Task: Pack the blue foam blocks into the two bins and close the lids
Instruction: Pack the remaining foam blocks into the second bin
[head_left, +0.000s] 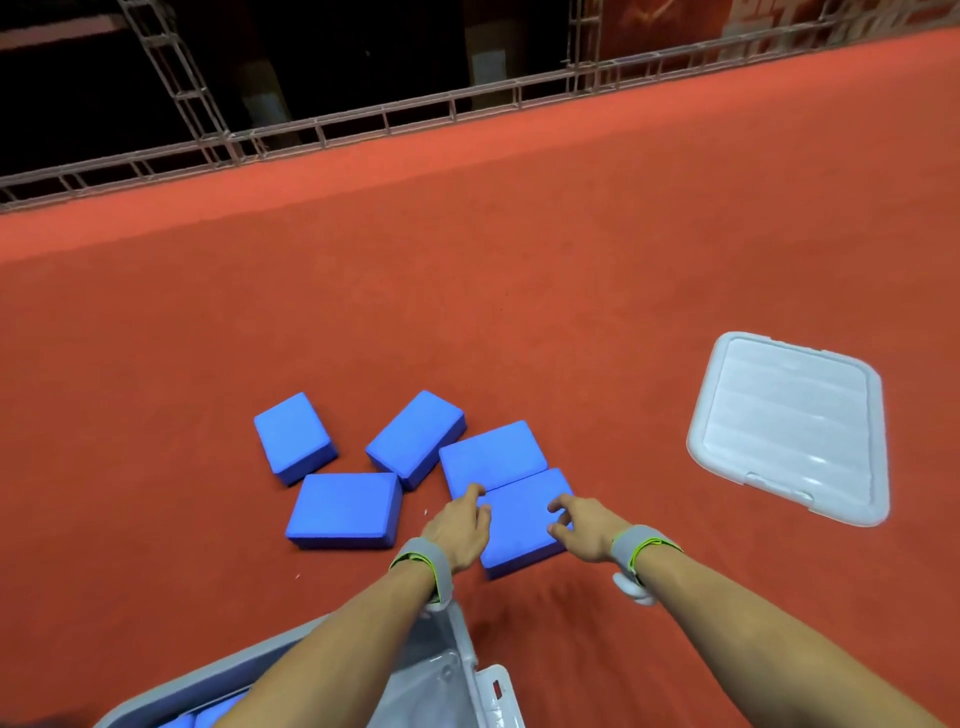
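Nearest, one grey plastic bin (462, 656), open, blue foam showing inside at its left. Beyond it, five blue foam blocks (343, 510) on red carpet (467, 312), rectangular, matte. Left hand (459, 525) and right hand (582, 525) each curl fingers on the nearest block (524, 525), one per side. One white ribbed lid (789, 426) lies flat, far right.

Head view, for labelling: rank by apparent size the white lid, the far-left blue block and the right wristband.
1. White lid, clearly largest.
2. Far-left blue block.
3. Right wristband, smallest, though it sits nearer the camera than the other two.
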